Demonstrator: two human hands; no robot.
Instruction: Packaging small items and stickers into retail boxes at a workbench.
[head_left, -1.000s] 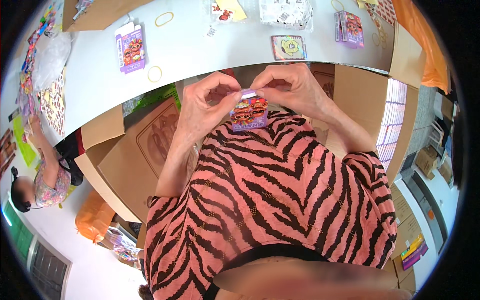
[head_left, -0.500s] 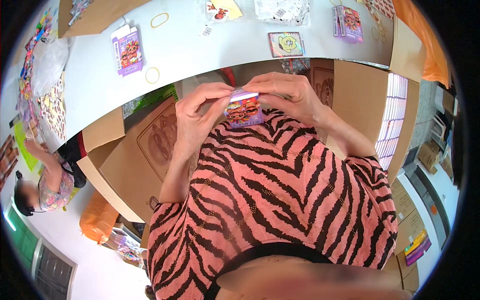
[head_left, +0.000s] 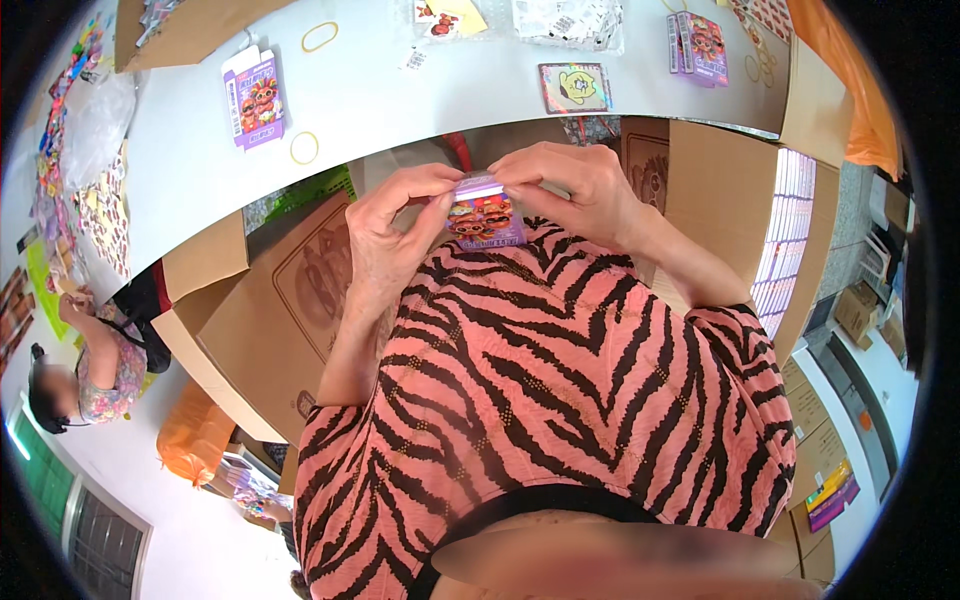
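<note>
A small purple printed carton (head_left: pixel 486 222) is held between my two hands, close to my chest and just in front of the table edge. My left hand (head_left: pixel 392 222) pinches its upper left corner between thumb and fingers. At the upper right corner, my right hand (head_left: pixel 585 190) grips it the same way. The carton's printed front faces up, and a pale flap shows along its top edge between my fingertips. What lies inside the carton is hidden.
On the white table (head_left: pixel 400 100) lie an open purple carton (head_left: pixel 256 102), rubber bands (head_left: pixel 304 148), a shiny card (head_left: pixel 574 88) and stacked purple cartons (head_left: pixel 698 50). Large cardboard boxes (head_left: pixel 280 300) stand below on both sides; the right one holds rows of cartons (head_left: pixel 785 235). Another person (head_left: pixel 105 365) works at far left.
The carton's top has tipped slightly, and my right fingers have shifted a little at its upper corner. Both hands keep their hold. The other person's arm has moved slightly.
</note>
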